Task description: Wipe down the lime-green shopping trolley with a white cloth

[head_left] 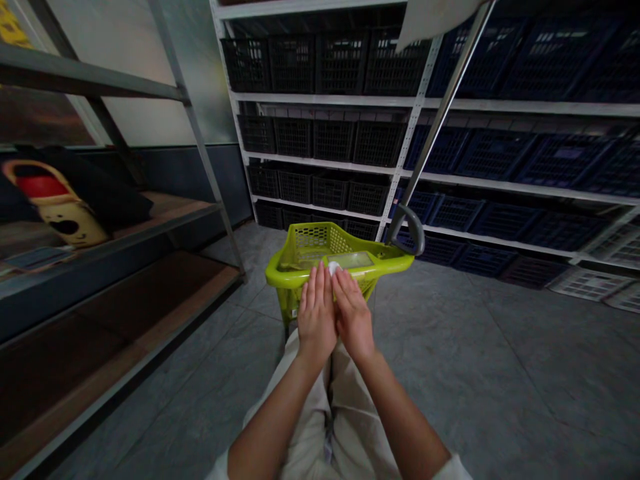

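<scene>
Left hand and right hand stand side by side with the fingers extended and the tips converging; neither hand is clenched. A small white item shows at the fingertips, between the two index fingers; whether it is gripped or only touched cannot be determined from this view. Directly beyond the fingertips sits a lime-green plastic basket, its near rim partly hidden behind the hands. Inside it, just past the white item, lies a flat pale-green packet. To the right of the grip, a metal pull handle rises from the basket, joined to it by a grey loop. Beyond the basket stand white shelving units loaded with black and blue crates. Left of the hands, a metal rack holds a yellow-and-red bag. Below the hands are beige trousers.
</scene>
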{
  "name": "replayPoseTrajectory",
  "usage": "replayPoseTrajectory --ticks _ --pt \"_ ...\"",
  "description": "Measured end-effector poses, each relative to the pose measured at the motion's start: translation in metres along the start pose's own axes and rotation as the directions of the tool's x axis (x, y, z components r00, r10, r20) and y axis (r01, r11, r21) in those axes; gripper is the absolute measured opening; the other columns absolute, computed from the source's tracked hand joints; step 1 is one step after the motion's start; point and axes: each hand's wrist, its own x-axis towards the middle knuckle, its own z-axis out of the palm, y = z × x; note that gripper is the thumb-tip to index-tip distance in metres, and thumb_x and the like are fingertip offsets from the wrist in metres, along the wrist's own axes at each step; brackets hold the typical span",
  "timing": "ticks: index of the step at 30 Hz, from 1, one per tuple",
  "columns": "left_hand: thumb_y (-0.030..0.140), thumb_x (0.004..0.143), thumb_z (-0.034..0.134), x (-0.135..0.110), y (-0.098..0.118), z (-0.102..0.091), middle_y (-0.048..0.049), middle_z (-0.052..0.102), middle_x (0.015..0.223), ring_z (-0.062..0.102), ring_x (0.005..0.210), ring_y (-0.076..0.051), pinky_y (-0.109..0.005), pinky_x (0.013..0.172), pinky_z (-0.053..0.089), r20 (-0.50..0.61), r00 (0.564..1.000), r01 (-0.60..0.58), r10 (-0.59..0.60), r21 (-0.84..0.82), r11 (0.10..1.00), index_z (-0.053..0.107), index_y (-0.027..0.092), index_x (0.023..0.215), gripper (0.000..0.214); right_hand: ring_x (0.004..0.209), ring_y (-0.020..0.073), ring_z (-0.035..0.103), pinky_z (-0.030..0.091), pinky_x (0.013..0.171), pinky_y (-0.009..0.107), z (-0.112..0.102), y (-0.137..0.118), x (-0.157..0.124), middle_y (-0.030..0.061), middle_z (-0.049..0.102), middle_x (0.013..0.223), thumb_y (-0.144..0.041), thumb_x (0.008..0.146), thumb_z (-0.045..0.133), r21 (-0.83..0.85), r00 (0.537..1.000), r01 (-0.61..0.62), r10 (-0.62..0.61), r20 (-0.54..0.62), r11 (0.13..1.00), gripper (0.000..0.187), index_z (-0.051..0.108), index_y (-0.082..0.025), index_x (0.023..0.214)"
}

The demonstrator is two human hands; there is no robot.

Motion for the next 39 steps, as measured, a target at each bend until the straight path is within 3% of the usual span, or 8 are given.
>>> replayPoseTrajectory --ticks 2,7,15,18,22,30,36,39 --pt "0.015 0.092 0.044 0.0 -0.001 -0.001 -0.0142 0.025 0.166 0.02 0.155 -0.026 -0.046 0.123 0.03 0.012 1.0 -0.01 0.01 -0.004 1.0 0.012 0.01 0.16 0.076 0.15 0.0195 0.033 0.034 0.123 0.05 -0.005 0.007 0.0 0.0036 0.039 0.16 0.002 0.082 0.036 -0.009 1.0 0.013 -0.013 -0.005 1.0 0.085 0.021 -0.03 0.16" --pt "0.015 0.09 0.048 0.001 0.003 -0.005 -0.016 0.024 0.166 0.021 0.154 -0.028 -0.047 0.123 0.029 0.015 1.0 -0.004 0.004 -0.037 0.999 0.011 0.008 0.16 0.08 0.146 0.0203 0.041 0.033 0.121 0.056 -0.018 0.044 0.004 0.0036 0.046 0.156 0.002 0.084 0.03 -0.051 0.918 -0.251 0.22 -0.331 0.967 0.079 0.034 -0.031 0.156" --pt "0.016 0.094 0.042 -0.001 0.002 0.0 -0.0138 0.025 0.166 0.018 0.155 -0.025 -0.045 0.124 0.028 -0.002 1.0 0.001 -0.001 -0.022 1.0 0.011 0.011 0.16 0.074 0.15 0.0199 0.034 0.034 0.122 0.05 -0.003 -0.004 0.003 0.0066 0.042 0.158 0.0 0.082 0.038 0.008 1.0 0.002 -0.002 0.025 1.0 0.083 0.025 -0.027 0.159" --pt "0.016 0.092 0.045 0.0 0.002 -0.004 -0.0147 0.024 0.166 0.019 0.155 -0.026 -0.046 0.124 0.027 0.025 1.0 -0.007 0.008 -0.035 0.999 0.012 0.009 0.16 0.076 0.149 0.0204 0.036 0.033 0.122 0.054 -0.015 0.019 0.003 0.0061 0.046 0.156 0.002 0.081 0.034 -0.035 0.993 -0.081 0.078 -0.09 0.996 0.081 0.032 -0.028 0.157" --pt "0.014 0.09 0.047 0.002 0.005 -0.007 -0.0157 0.024 0.166 0.02 0.155 -0.027 -0.047 0.123 0.028 0.021 1.0 0.005 -0.004 -0.049 0.999 0.01 0.008 0.16 0.08 0.145 0.0212 0.042 0.031 0.121 0.058 -0.021 0.044 0.005 0.0055 0.048 0.155 0.001 0.083 0.031 -0.034 0.907 -0.291 0.264 -0.328 0.956 0.077 0.039 -0.029 0.153" --pt "0.016 0.094 0.043 -0.002 0.001 0.0 -0.0135 0.026 0.165 0.019 0.155 -0.025 -0.046 0.124 0.027 -0.001 1.0 -0.008 0.008 -0.014 1.0 0.013 0.01 0.16 0.073 0.15 0.0187 0.033 0.034 0.123 0.048 -0.009 -0.004 0.008 0.0071 0.043 0.158 0.0 0.082 0.038 -0.001 0.999 0.035 -0.035 0.033 0.999 0.082 0.027 -0.024 0.159" --pt "0.014 0.09 0.046 0.001 0.004 -0.006 -0.0156 0.026 0.165 0.021 0.154 -0.027 -0.046 0.123 0.028 0.01 1.0 -0.007 0.007 -0.04 0.999 0.012 0.008 0.16 0.078 0.145 0.0195 0.042 0.034 0.121 0.055 -0.019 0.036 0.007 0.0064 0.051 0.152 0.001 0.084 0.031 -0.037 0.94 -0.216 0.198 -0.279 0.976 0.075 0.042 -0.028 0.152" --pt "0.016 0.091 0.046 0.001 0.006 -0.003 -0.0157 0.025 0.166 0.021 0.154 -0.028 -0.047 0.123 0.028 0.002 1.0 0.007 -0.007 -0.042 0.999 0.01 0.008 0.16 0.078 0.146 0.0189 0.04 0.034 0.121 0.053 -0.013 0.021 0.008 0.0056 0.049 0.154 0.001 0.082 0.032 -0.042 0.967 -0.164 0.152 -0.202 0.986 0.078 0.039 -0.028 0.154"
